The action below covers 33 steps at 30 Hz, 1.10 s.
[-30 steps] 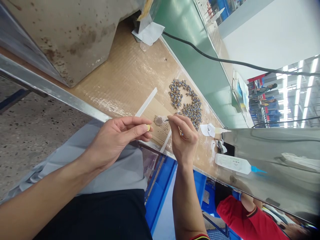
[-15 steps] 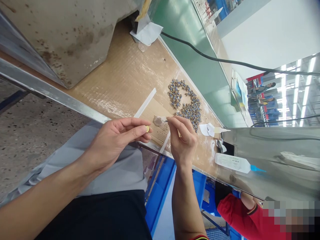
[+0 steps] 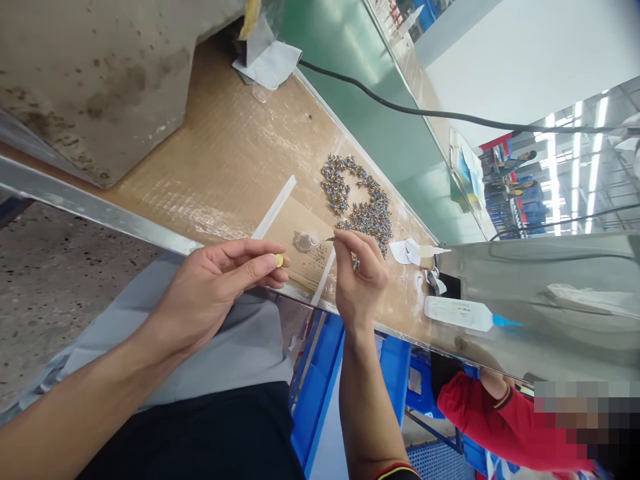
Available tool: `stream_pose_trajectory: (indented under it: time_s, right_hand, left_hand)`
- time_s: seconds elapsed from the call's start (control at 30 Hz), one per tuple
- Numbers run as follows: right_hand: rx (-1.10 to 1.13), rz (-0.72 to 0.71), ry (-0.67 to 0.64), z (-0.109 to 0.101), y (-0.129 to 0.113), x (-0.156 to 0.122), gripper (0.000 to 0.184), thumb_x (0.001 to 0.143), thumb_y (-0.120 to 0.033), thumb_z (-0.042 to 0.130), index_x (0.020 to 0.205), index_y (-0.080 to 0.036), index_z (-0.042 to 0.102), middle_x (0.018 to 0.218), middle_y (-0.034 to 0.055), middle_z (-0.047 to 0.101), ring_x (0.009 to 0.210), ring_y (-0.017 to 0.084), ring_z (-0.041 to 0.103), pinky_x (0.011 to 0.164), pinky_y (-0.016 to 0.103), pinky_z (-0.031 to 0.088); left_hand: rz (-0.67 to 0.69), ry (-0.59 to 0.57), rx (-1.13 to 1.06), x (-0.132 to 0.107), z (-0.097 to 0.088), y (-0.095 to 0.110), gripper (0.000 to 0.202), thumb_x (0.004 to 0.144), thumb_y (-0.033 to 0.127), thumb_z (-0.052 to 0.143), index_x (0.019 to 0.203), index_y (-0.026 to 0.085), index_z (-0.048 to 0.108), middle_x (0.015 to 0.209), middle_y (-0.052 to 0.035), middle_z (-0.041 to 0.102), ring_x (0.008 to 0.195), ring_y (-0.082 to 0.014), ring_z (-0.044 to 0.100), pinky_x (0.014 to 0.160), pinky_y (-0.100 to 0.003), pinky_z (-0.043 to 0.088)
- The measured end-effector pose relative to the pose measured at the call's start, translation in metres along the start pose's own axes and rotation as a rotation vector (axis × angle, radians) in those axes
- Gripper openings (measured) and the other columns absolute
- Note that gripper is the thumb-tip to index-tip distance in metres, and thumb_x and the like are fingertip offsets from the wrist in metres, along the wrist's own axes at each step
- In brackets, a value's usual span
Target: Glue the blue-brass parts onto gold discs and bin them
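The cardboard-topped desk (image 3: 220,167) runs from about 8 o'clock to 2 o'clock across the view, with a scatter of small blue-and-gold parts (image 3: 357,203) lying at roughly 1 o'clock from both hands. The left hand (image 3: 215,290) is curled, thumb and forefinger pressed on a small yellow piece (image 3: 279,260) held out over the desk's near edge. The right hand (image 3: 361,280) sits just beside it at 3 o'clock, fingers closed on fine tweezers (image 3: 332,239) whose long axis points toward 10 o'clock, tips near a small clear dish (image 3: 304,241). That dish lies between the two hands, a little nearer the right, while the yellow piece sits at about 8 o'clock from the tweezer tips, near but apart
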State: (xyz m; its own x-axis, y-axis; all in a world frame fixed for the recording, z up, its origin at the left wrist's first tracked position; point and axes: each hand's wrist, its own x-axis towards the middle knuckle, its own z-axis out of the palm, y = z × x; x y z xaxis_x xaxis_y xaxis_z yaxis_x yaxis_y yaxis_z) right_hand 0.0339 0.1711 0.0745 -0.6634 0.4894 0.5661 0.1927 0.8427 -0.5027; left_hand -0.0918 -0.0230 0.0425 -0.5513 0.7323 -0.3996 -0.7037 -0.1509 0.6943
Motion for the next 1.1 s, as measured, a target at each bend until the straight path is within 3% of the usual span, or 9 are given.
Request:
stream_pose_trajectory:
  time_s: [0.33, 0.63, 0.8, 1.0, 1.1]
  right_hand:
    - [0.003, 0.030, 0.021, 0.011, 0.004, -0.008, 0.019, 0.116, -0.020, 0.070, 0.120, -0.026, 0.088, 0.117, 0.0067, 0.086, 0.110, 0.021, 0.083, 0.100, 0.040, 0.071]
    - [0.052, 0.060, 0.049, 0.011, 0.006, -0.010, 0.018, 0.114, -0.018, 0.072, 0.119, -0.025, 0.088, 0.116, 0.0059, 0.087, 0.111, 0.021, 0.083, 0.101, 0.040, 0.070]
    - [0.057, 0.095, 0.055, 0.011, 0.004, -0.009, 0.019, 0.114, -0.018, 0.071, 0.119, -0.026, 0.088, 0.116, 0.0057, 0.087, 0.110, 0.020, 0.083, 0.100, 0.039, 0.070]
    - [0.104, 0.120, 0.087, 0.011, 0.009, -0.013, 0.020, 0.113, -0.016, 0.071, 0.119, -0.026, 0.088, 0.116, 0.0044, 0.087, 0.109, 0.019, 0.083, 0.099, 0.037, 0.070]
    - [0.091, 0.157, 0.124, 0.002, 0.009, -0.017, 0.019, 0.114, -0.016, 0.071, 0.119, -0.026, 0.088, 0.114, 0.0048, 0.087, 0.107, 0.019, 0.083, 0.098, 0.038, 0.070]
  left_hand:
    - [-0.014, 0.022, 0.008, -0.002, 0.006, 0.010, 0.025, 0.090, 0.035, 0.105, 0.108, 0.020, 0.096, 0.096, -0.0063, 0.091, 0.087, -0.0176, 0.084, 0.084, -0.021, 0.070]
    - [-0.023, 0.003, 0.028, -0.002, 0.005, 0.010, 0.018, 0.095, 0.031, 0.101, 0.110, 0.023, 0.096, 0.099, -0.0034, 0.092, 0.088, -0.0161, 0.085, 0.092, -0.022, 0.070]
    - [-0.046, 0.049, 0.014, -0.001, 0.007, 0.011, 0.026, 0.089, 0.029, 0.105, 0.113, 0.024, 0.095, 0.101, -0.0057, 0.093, 0.085, -0.0180, 0.086, 0.088, -0.024, 0.072]
    - [-0.042, 0.075, 0.053, 0.000, 0.006, 0.013, 0.031, 0.080, 0.032, 0.111, 0.105, 0.022, 0.096, 0.096, -0.0035, 0.092, 0.083, -0.0163, 0.085, 0.087, -0.018, 0.071]
    - [-0.085, 0.083, 0.067, 0.000, 0.003, 0.014, 0.034, 0.077, 0.032, 0.112, 0.105, 0.021, 0.096, 0.103, -0.0044, 0.093, 0.088, -0.0166, 0.087, 0.090, -0.016, 0.071]
